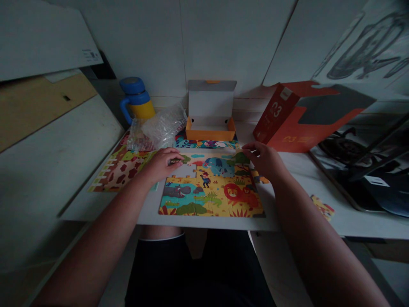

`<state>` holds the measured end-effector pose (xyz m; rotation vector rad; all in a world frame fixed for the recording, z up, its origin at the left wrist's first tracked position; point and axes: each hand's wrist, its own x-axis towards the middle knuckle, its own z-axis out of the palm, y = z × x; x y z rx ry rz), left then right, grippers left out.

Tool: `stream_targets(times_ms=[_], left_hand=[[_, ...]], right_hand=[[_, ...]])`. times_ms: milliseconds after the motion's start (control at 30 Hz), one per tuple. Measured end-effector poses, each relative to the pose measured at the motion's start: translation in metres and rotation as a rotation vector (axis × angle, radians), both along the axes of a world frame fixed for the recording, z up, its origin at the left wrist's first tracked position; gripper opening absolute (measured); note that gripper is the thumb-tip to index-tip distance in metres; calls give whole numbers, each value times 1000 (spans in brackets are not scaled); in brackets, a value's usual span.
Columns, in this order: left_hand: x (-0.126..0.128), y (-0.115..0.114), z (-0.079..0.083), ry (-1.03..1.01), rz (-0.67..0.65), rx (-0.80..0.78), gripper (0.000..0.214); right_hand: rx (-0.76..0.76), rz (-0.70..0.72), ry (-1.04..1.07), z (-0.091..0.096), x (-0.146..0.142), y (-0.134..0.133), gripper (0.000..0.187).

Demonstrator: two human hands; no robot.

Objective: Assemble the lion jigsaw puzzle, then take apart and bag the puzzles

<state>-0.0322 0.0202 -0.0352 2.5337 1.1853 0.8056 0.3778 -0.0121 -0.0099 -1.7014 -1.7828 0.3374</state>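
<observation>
A colourful animal jigsaw puzzle (211, 187) lies on the white table, showing a hippo, lions and elephants. A gap (186, 171) near its upper left shows a pale surface. My left hand (164, 163) is closed at this gap, thumb and forefinger pinched on a puzzle piece (185, 159) with a green treetop, partly hidden by the fingers. At the puzzle's upper right corner, my right hand (261, 157) has bent fingers closed on the edge by another green treetop. Loose puzzle pieces (262, 179) lie beside the right wrist, and one more loose piece (322, 207) is farther right.
Behind the puzzle stands an open orange box (211, 134). Crumpled bubble wrap (159, 128) and a blue-yellow flask (140, 102) are at back left, above a cow-patterned puzzle (123, 170). A large red-orange box (287, 123) stands right, near a black object (361, 170).
</observation>
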Motion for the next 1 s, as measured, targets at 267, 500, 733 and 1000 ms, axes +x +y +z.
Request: stream_targets(times_ms=[267, 500, 733, 1000], left_hand=[[-2, 2, -3, 1, -2, 2, 16], [0, 0, 1, 5, -6, 13, 14], [1, -1, 3, 13, 9, -2, 15], [1, -1, 3, 7, -1, 2, 15]], right_hand=[[-56, 13, -29, -4, 3, 2, 25], [-118, 46, -62, -8, 4, 1, 37], [-111, 74, -158, -16, 5, 3, 52], [-14, 144, -196, -26, 9, 9, 39]])
